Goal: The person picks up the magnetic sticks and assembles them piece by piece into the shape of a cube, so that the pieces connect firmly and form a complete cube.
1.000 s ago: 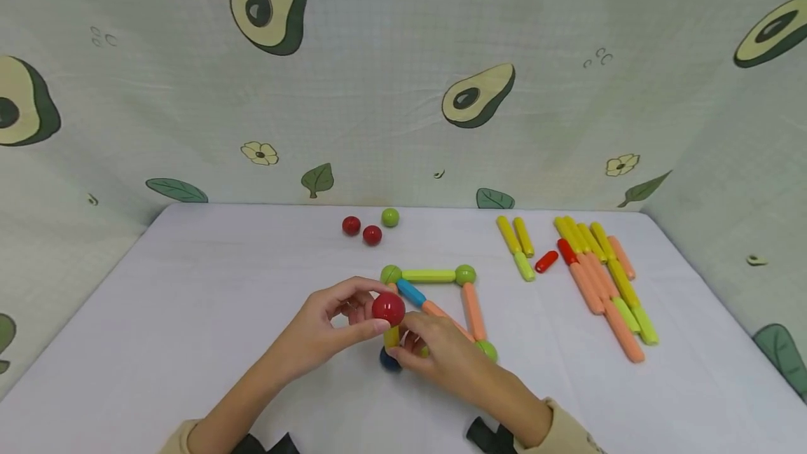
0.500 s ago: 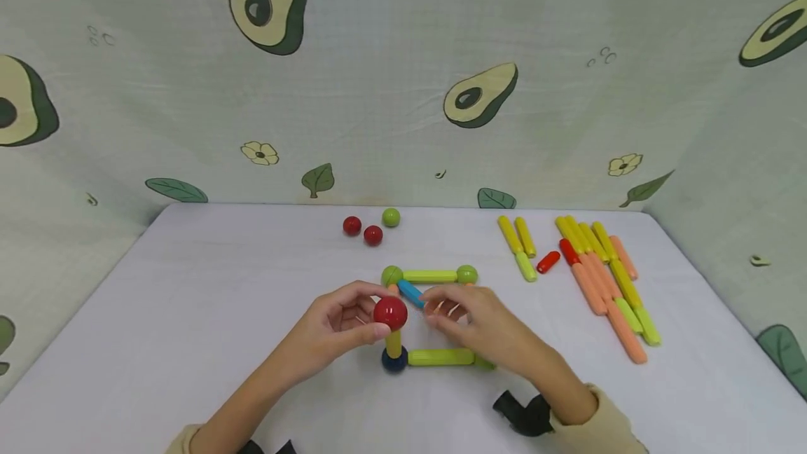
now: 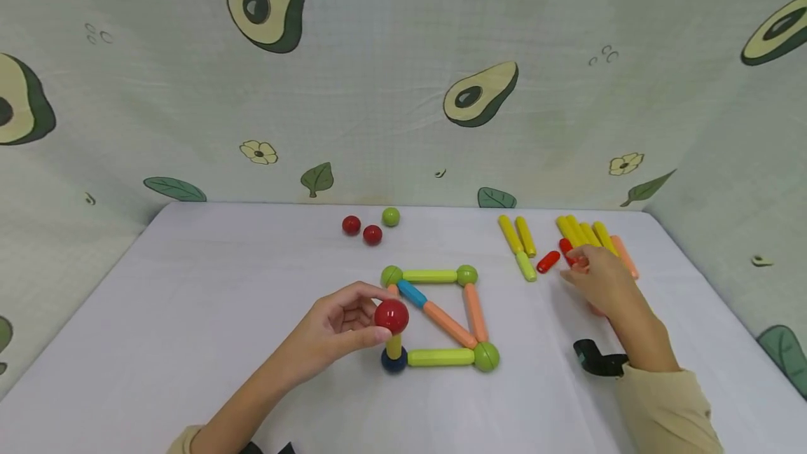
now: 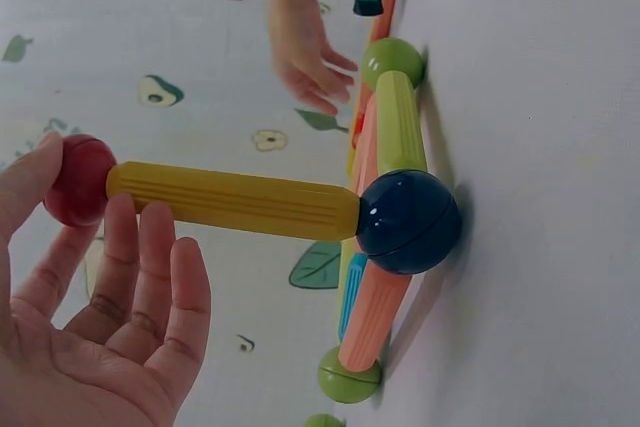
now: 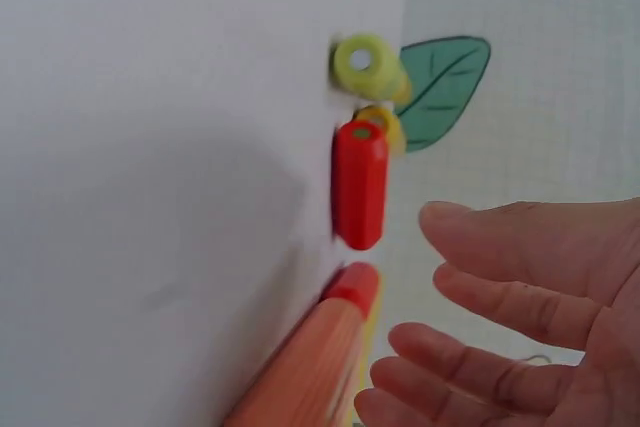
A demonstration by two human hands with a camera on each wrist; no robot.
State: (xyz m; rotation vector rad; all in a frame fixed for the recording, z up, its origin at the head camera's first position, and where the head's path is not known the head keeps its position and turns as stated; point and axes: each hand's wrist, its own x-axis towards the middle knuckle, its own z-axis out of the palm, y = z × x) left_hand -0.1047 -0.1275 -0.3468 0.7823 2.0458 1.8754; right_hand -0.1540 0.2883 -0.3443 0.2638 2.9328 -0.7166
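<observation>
My left hand [image 3: 349,328] pinches a red ball [image 3: 391,316] between thumb and fingers. The ball caps a yellow rod [image 4: 235,199] that stands upright on a dark blue ball [image 4: 410,222], a corner of a flat four-sided frame. Green balls [image 3: 486,356] form the other corners, joined by green rods [image 3: 440,357] and orange rods [image 3: 476,312]. A blue rod [image 3: 412,293] and an orange rod make the diagonal. At the right, my right hand [image 3: 602,282] hovers with fingers apart over loose rods, near a short red rod [image 5: 361,185], holding nothing visible.
Two loose red balls [image 3: 372,235] and a green ball [image 3: 391,216] lie at the back. Yellow rods [image 3: 509,233] and a light green rod [image 3: 525,266] lie right of the frame. A printed cloth [image 3: 378,90] hangs behind the white table [image 3: 221,286].
My right hand has left the upright rod and moved right, over the loose rods. My left hand still holds the red ball in nearly the same place.
</observation>
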